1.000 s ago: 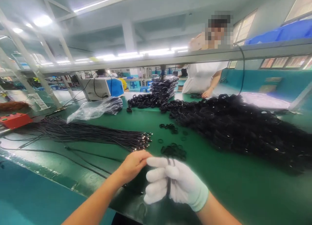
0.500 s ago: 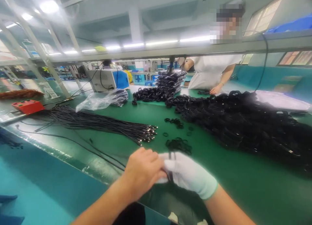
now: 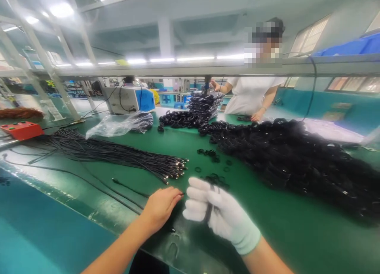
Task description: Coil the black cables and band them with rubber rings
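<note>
My bare left hand (image 3: 162, 208) is closed just above the green table, its fingers bent together around a black cable (image 3: 130, 188). One end of that cable sticks out to the left, and a small dark tip shows at my fingertips. To its right, my gloved right hand (image 3: 218, 210) is raised with its fingers curled and the thumb pressed in. A dark strand (image 3: 210, 208) runs between thumb and fingers; whether it is a cable or a band I cannot tell. Small black rings (image 3: 219, 180) lie just behind the glove, partly hidden by it.
A bundle of black cables (image 3: 118, 153) with metal plugs lies to the left, near a red button box (image 3: 22, 130). A big heap of coiled black cables (image 3: 285, 159) fills the right. Across the table stands a co-worker (image 3: 251, 94) by stacked bagged coils (image 3: 204, 104).
My hands have come apart: the left has moved left and a cable end now shows beside it. My right hand's fingers have lifted into view. The camera view has shifted slightly.
</note>
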Available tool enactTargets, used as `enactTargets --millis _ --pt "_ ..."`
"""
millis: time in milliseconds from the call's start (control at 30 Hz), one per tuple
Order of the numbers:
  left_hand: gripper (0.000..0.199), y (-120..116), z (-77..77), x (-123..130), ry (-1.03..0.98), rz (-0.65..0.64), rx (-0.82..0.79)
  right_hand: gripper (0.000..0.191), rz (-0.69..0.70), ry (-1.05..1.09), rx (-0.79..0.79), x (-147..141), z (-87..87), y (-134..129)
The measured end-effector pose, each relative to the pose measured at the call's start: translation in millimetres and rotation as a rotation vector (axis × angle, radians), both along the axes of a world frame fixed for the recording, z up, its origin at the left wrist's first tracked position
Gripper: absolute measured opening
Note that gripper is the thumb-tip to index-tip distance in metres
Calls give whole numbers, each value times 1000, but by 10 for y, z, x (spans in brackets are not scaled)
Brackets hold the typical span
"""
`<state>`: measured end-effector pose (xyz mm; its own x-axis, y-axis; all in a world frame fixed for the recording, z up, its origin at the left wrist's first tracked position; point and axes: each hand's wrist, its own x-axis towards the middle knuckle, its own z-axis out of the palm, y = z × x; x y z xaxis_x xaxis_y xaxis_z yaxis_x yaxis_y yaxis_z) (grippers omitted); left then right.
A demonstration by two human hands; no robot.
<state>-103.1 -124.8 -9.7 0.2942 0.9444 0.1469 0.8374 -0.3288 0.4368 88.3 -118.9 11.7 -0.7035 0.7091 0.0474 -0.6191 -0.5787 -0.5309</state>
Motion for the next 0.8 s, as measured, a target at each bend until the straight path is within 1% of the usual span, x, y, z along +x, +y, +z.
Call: enactTargets --millis 67,133,200,267,333,400,467,533,600,667,733,800 --pt "27 -130 -31 64 138 32 53 43 -106 -70 36 40 -5 54" --pt "24 -276 -33 187 236 -4 91 45 -169 -121 57 42 -21 80" --pt "22 -386 -5 307 250 -73 126 41 -203 -189 64 18 -44 75" --pt "19 -430 65 355 238 -125 195 40 -192 -287 76 -6 -74 45" --pt "15 -411 184 301 222 -152 278 38 -98 -360 107 -15 -108 1" --pt "13 -357 336 177 178 -187 292 36 74 -345 132 -17 -144 -50" --pt "12 -294 473 48 71 -227 204 34 257 -271 114 -28 -183 -102" --pt "9 -234 536 -33 -121 -256 39 39 391 -212 78 -59 -223 -151" --pt "11 -175 504 -57 -334 -272 -127 44 469 -180 48 -107 -250 -192" --pt "12 -117 404 -46 -479 -261 -227 45 500 -145 12 -155 -252 -216" --pt "15 -67 289 -33 -515 -225 -254 42 441 -81 -43 -184 -225 -215" --pt "23 -33 197 -32 -462 -190 -248 40 289 -8 -64 -181 -187 -176"
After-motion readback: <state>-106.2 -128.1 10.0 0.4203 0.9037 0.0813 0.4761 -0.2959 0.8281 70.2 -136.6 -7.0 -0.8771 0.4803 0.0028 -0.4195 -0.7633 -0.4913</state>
